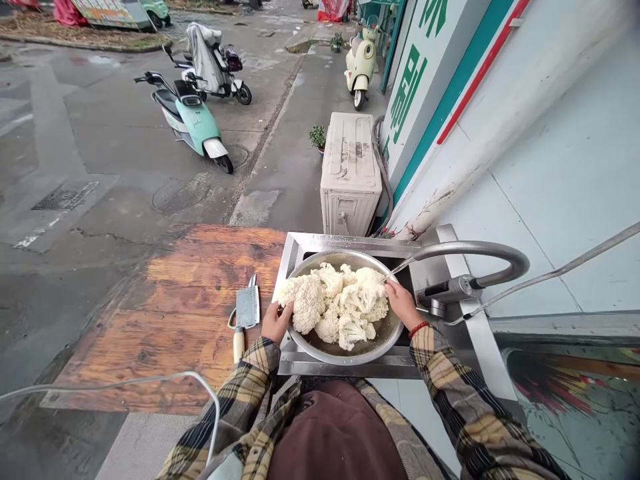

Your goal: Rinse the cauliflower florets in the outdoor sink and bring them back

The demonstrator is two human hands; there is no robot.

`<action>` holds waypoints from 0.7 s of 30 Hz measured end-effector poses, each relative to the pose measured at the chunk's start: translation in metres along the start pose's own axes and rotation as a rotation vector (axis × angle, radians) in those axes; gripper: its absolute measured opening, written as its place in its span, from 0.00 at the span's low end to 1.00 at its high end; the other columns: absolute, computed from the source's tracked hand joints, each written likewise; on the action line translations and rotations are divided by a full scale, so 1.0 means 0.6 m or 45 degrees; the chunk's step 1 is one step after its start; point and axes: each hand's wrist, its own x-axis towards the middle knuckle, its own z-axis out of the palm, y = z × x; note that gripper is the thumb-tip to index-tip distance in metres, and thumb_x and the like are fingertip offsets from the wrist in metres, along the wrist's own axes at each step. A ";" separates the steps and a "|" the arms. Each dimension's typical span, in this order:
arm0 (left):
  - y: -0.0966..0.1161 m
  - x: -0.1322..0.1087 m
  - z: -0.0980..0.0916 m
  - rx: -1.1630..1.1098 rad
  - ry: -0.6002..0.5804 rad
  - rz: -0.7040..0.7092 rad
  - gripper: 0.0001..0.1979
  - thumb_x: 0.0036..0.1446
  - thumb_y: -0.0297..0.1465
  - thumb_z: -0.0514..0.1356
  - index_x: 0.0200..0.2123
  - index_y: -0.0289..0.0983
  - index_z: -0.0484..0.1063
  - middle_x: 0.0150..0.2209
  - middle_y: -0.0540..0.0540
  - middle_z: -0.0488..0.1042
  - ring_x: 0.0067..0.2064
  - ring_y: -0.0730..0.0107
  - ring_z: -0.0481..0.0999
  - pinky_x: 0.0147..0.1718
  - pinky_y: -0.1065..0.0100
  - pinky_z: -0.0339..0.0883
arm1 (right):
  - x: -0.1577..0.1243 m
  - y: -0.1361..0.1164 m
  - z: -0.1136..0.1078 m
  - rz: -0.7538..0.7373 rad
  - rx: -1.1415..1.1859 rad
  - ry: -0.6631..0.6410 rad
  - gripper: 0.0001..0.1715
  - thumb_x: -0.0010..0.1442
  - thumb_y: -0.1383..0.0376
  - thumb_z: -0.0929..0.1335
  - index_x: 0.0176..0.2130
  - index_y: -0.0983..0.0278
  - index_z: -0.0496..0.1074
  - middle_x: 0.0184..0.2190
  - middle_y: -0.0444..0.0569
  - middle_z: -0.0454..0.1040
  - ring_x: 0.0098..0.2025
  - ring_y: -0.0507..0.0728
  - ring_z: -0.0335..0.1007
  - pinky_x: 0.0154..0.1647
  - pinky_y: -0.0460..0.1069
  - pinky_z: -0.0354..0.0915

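A round metal bowl full of white cauliflower pieces sits in a small steel sink. My left hand grips the bowl's left rim, fingers curled over it beside a large floret. On the right rim rests my right hand, fingers closed on the edge, a red bead bracelet at the wrist. A curved steel tap arches over the bowl's right side; water runs from its spout near my right fingers.
A cleaver with a pale handle lies on the wet wooden table left of the sink. An outdoor air-conditioner unit stands beyond the sink. Scooters are parked on the pavement. A white wall runs along the right.
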 end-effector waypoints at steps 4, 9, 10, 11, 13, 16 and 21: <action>-0.011 -0.028 0.006 0.009 -0.142 0.086 0.20 0.52 0.41 0.60 0.47 0.39 0.71 0.46 0.43 0.75 0.58 0.58 0.67 0.58 0.60 0.59 | 0.041 -0.024 0.027 0.218 0.338 -0.114 0.31 0.62 0.46 0.58 0.47 0.63 0.74 0.43 0.54 0.78 0.46 0.61 0.74 0.47 0.56 0.69; -0.025 -0.045 0.023 -0.161 -0.211 -0.191 0.31 0.45 0.35 0.63 0.54 0.36 0.66 0.42 0.42 0.77 0.49 0.53 0.75 0.49 0.55 0.68 | 0.069 -0.056 0.046 0.095 0.321 -0.184 0.31 0.60 0.44 0.60 0.49 0.61 0.73 0.44 0.53 0.77 0.48 0.62 0.71 0.50 0.58 0.66; -0.027 -0.044 0.027 -0.204 -0.214 -0.286 0.31 0.43 0.35 0.64 0.53 0.34 0.66 0.40 0.41 0.78 0.46 0.52 0.77 0.45 0.55 0.70 | 0.068 -0.065 0.049 0.064 0.303 -0.204 0.31 0.60 0.44 0.60 0.51 0.60 0.72 0.46 0.53 0.76 0.51 0.62 0.70 0.53 0.58 0.65; -0.029 -0.042 0.031 -0.252 -0.204 -0.358 0.32 0.41 0.35 0.65 0.52 0.32 0.67 0.38 0.41 0.78 0.43 0.52 0.78 0.42 0.56 0.71 | 0.062 -0.074 0.051 0.043 0.287 -0.226 0.30 0.60 0.45 0.61 0.52 0.59 0.72 0.49 0.52 0.75 0.53 0.62 0.68 0.55 0.59 0.63; -0.029 -0.038 0.036 -0.365 -0.162 -0.413 0.34 0.38 0.37 0.67 0.50 0.33 0.67 0.38 0.41 0.78 0.40 0.54 0.78 0.39 0.58 0.72 | 0.036 -0.092 0.051 -0.012 0.222 -0.270 0.27 0.60 0.47 0.62 0.52 0.57 0.72 0.53 0.52 0.71 0.57 0.61 0.64 0.59 0.59 0.59; -0.024 -0.036 0.038 -0.460 -0.143 -0.378 0.36 0.38 0.41 0.68 0.52 0.37 0.65 0.40 0.41 0.78 0.41 0.57 0.79 0.40 0.59 0.73 | -0.021 -0.111 0.035 -0.208 0.041 -0.358 0.25 0.61 0.50 0.62 0.53 0.56 0.72 0.58 0.53 0.64 0.61 0.61 0.59 0.63 0.59 0.54; -0.018 -0.033 0.032 -0.447 -0.177 -0.353 0.38 0.37 0.44 0.69 0.52 0.37 0.66 0.41 0.41 0.79 0.41 0.56 0.79 0.40 0.61 0.73 | -0.080 -0.079 -0.030 -0.291 0.015 -0.354 0.26 0.62 0.51 0.62 0.56 0.56 0.69 0.60 0.51 0.65 0.63 0.61 0.58 0.64 0.59 0.54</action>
